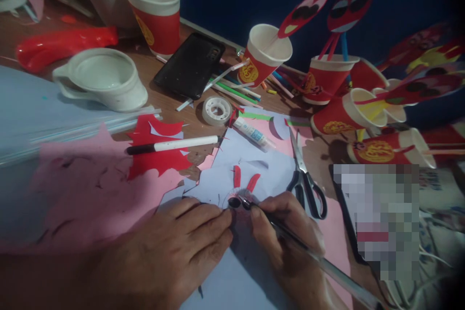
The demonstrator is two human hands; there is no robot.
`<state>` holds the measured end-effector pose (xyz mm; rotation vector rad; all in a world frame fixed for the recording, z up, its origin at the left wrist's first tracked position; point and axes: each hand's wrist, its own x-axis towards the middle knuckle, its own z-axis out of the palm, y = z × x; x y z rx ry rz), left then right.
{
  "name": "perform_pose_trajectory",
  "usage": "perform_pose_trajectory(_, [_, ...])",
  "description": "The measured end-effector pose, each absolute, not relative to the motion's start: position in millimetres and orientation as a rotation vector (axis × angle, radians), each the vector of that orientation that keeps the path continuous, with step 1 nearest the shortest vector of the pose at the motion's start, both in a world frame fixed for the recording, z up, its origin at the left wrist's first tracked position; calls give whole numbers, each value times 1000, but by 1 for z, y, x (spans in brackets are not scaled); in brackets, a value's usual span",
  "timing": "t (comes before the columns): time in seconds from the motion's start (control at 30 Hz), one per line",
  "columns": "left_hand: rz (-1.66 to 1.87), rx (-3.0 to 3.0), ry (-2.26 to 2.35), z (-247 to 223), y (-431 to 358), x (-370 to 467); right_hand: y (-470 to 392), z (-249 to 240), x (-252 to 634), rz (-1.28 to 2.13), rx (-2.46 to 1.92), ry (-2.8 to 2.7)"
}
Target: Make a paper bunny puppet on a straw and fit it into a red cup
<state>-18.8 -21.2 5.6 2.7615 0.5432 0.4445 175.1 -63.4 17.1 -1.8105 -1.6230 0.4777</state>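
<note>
My left hand lies flat with its fingers stretched across a white sheet of paper. In my right hand is a dark-tipped pen, its tip touching a small drawing with dark oval spots. Two red paper strips stand above those spots like antennae. Close above lie a glue stick and a black-and-white marker. Scissors with black handles rest to the right of the drawing. My left fingertips are just beside the dark spots.
Red paper cups line the back, several with red paper faces on sticks. A white cup, black phone and tape roll stand nearer. Pink paper and red scraps spread left. A blurred-out device lies right.
</note>
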Motion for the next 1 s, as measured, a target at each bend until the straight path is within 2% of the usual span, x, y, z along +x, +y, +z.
perform_pose_trajectory(1.0, [466,2763,522,4,-18,-18,-65,21,175,465,-1851,-1620])
